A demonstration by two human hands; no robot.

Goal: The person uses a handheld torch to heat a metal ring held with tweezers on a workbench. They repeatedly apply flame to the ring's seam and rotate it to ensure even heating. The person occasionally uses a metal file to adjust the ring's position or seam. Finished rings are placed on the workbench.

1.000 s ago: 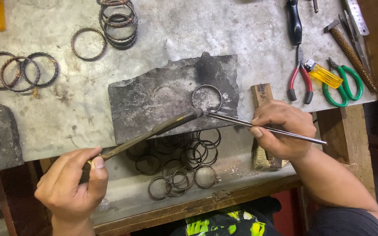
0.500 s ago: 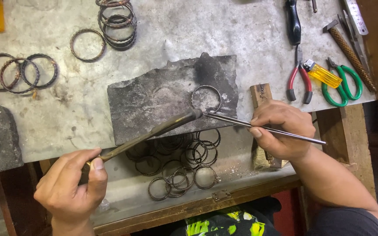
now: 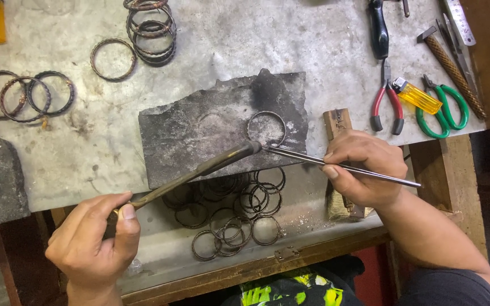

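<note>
Fingers [image 3: 121, 218] of L hand [image 3: 94, 243] pinch torch pipe [image 3: 199, 170]; R hand [image 3: 364, 170] pinches rod [image 3: 341, 166]. Nothing moved since a sec ago: both tips at ring [image 3: 266, 128] on slab [image 3: 211, 133], desk [image 3: 324, 51] front edge.

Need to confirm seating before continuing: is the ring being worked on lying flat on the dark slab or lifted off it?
Flat. The ring lies on the charred slab, its whole loop showing.
</note>
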